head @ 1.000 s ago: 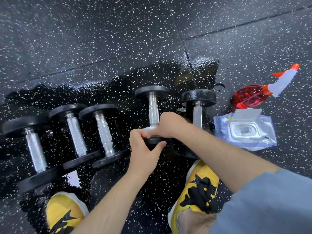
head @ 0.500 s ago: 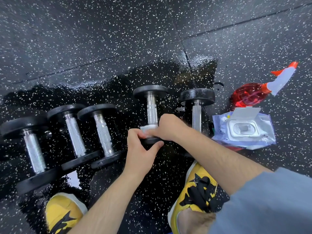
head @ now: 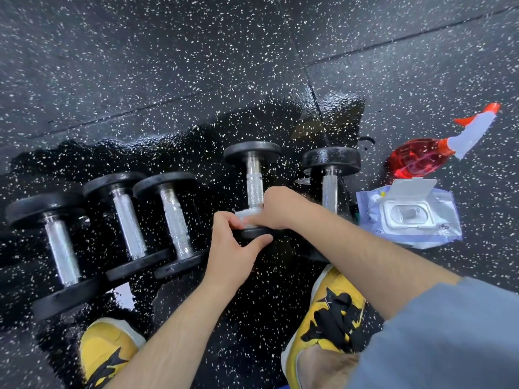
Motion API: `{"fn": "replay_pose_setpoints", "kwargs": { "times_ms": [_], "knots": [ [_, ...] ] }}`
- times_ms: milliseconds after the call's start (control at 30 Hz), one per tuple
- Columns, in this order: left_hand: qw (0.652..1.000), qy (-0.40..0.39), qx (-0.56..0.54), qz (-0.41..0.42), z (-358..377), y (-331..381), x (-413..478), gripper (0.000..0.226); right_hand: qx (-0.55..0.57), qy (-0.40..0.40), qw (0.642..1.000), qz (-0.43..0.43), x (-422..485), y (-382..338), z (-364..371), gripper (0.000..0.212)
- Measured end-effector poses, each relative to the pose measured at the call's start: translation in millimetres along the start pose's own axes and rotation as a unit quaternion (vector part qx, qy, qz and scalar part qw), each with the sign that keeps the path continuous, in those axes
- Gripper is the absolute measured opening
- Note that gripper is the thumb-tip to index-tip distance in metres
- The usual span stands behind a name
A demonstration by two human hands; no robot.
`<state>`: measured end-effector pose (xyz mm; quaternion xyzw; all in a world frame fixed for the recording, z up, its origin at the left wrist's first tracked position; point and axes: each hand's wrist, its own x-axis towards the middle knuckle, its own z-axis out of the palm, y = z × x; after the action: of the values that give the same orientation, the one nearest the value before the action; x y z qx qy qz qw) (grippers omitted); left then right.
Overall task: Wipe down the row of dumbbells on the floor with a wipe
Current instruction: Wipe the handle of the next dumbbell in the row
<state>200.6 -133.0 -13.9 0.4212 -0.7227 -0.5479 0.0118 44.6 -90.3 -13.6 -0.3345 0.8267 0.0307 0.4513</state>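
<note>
Several black dumbbells with knurled steel handles lie in a row on the speckled rubber floor. The fourth dumbbell is the one under my hands. My left hand grips its near black head from the left and below. My right hand holds a white wipe against the low end of the handle, where it meets that head. Most of the wipe is hidden under my fingers. Three dumbbells lie to the left, one dumbbell to the right.
An open pack of wipes lies right of the row, a red spray bottle with a white nozzle behind it. The floor around the dumbbells is wet and glossy. My yellow shoes stand close in front.
My right hand with the wipe stays at the low end of the handle, shifting only slightly. My left hand keeps its grip on the near head.
</note>
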Motion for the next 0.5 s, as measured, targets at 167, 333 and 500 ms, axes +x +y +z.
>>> {"fn": "replay_pose_setpoints", "kwargs": {
  "times_ms": [167,333,500],
  "knots": [
    [1.0,-0.003,0.006,-0.008,-5.2,-1.7,2.6,0.054,-0.041,-0.036,0.998,-0.028,1.8,6.2,-11.1,0.034],
    [1.0,-0.012,0.01,-0.008,-7.6,-4.2,5.1,0.054,0.08,-0.003,0.997,-0.002,1.4,18.4,2.3,0.053],
    [1.0,-0.011,0.015,-0.002,-6.6,-4.0,6.3,0.054,0.144,0.05,0.988,0.041,8.1,9.6,7.2,0.061]
  ]
}}
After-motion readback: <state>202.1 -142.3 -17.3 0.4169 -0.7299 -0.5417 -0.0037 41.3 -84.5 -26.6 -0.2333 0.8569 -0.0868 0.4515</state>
